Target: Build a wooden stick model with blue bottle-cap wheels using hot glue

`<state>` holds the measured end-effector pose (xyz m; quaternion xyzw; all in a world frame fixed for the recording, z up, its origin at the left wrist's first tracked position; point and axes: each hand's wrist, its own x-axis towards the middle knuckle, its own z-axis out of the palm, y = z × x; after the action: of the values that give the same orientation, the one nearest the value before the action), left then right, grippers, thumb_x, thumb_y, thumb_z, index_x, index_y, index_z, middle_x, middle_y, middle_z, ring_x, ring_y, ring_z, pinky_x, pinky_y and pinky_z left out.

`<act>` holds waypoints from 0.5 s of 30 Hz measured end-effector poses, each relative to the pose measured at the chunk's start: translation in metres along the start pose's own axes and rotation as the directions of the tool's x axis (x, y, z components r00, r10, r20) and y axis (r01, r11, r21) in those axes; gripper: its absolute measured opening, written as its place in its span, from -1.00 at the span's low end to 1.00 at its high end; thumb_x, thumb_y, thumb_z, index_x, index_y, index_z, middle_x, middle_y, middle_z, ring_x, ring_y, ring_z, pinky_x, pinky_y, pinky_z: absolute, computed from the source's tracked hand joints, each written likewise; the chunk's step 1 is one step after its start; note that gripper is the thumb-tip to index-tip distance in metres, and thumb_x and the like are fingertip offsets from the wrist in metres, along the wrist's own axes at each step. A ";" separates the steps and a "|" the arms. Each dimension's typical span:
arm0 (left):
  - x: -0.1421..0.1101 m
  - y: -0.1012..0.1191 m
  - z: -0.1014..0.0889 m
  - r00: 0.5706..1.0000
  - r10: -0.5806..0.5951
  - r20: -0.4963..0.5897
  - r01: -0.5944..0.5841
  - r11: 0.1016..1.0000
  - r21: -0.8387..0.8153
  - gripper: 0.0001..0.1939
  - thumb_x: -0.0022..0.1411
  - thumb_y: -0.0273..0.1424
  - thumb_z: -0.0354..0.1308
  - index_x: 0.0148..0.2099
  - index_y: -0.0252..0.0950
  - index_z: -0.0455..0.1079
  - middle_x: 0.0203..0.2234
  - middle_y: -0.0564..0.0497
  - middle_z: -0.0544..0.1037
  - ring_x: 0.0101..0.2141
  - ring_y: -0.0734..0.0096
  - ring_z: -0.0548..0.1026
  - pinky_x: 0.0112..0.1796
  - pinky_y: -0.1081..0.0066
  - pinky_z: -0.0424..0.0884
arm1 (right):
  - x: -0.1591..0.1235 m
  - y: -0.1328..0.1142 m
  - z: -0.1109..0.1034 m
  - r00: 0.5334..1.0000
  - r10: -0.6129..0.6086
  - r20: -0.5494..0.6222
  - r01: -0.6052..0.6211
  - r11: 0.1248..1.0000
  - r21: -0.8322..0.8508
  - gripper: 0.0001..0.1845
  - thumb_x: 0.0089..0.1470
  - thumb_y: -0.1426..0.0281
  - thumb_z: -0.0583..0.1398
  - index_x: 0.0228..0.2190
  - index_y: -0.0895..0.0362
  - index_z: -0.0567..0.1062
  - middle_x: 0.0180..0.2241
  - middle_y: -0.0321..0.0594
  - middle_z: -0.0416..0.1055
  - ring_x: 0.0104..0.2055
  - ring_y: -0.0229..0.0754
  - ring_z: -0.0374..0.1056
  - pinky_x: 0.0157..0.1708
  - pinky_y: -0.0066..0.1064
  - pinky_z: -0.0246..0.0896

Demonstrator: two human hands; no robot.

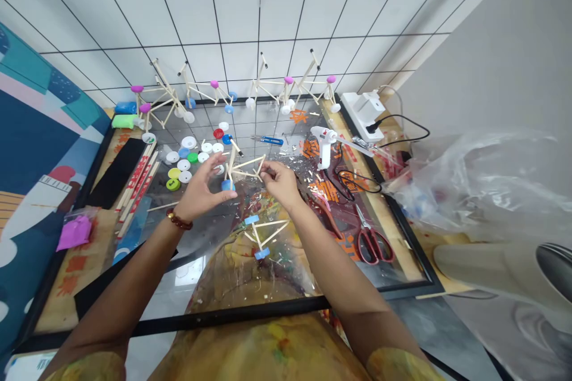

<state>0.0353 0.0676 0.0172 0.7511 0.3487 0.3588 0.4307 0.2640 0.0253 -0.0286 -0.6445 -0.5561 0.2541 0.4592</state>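
Left hand (201, 187) open, fingers curved and spread, touching nothing for sure, just beside a blue bottle cap (227, 186). Right hand (281, 183) pinched shut, fingertips (268, 169) right at one end of a small stick frame (245, 171), no clear sign of a firm hold. Stick frame straight ahead and between both hands, long way lying side to side, blue bottle cap at the left end, one black-tipped stick poking up. Right hand nearer the thin end, left hand nearer the cap. Lower middle, a second stick frame (258, 237) on a glass sheet (179, 326). Off to the right, a white glue gun (324, 146) and red scissors (373, 244). Upper left, round white caps (189, 142).
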 end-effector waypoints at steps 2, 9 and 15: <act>-0.003 -0.006 0.008 1.000 -0.012 0.005 0.012 1.000 0.010 0.01 -0.06 -0.15 0.45 0.37 -0.19 0.09 0.25 -0.27 0.31 0.23 -0.03 0.32 0.20 0.02 0.30 | 0.000 -0.001 0.000 1.000 0.009 -0.005 -0.009 1.000 0.000 -0.80 0.00 0.44 0.19 -0.30 0.04 0.56 -0.31 -0.33 0.49 -0.43 -0.27 0.32 -0.33 -0.43 0.26; -0.013 -0.016 0.022 1.000 -0.009 -0.011 0.010 0.997 0.073 -0.12 0.01 -0.21 0.43 0.33 -0.23 0.20 0.24 -0.24 0.34 0.20 0.00 0.36 0.23 0.02 0.25 | -0.002 -0.004 -0.003 1.000 0.011 -0.024 -0.011 1.000 0.000 -0.94 -0.01 0.39 0.22 -0.46 0.09 0.51 -0.39 -0.32 0.44 -0.48 -0.30 0.26 -0.40 -0.46 0.17; 0.012 -0.015 0.000 0.999 -0.014 0.030 0.021 0.963 -0.268 -0.37 0.19 -0.10 0.23 0.26 -0.20 0.32 0.13 -0.22 0.48 0.15 0.01 0.43 0.15 0.04 0.37 | -0.001 -0.006 -0.004 1.000 0.019 -0.023 -0.019 1.000 -0.018 -0.93 -0.01 0.37 0.21 -0.48 0.08 0.50 -0.42 -0.34 0.43 -0.50 -0.29 0.24 -0.42 -0.45 0.15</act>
<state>0.0380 0.0836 0.0070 0.6879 0.2975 0.3882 0.5363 0.2638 0.0227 -0.0223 -0.6566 -0.5470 0.2463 0.4572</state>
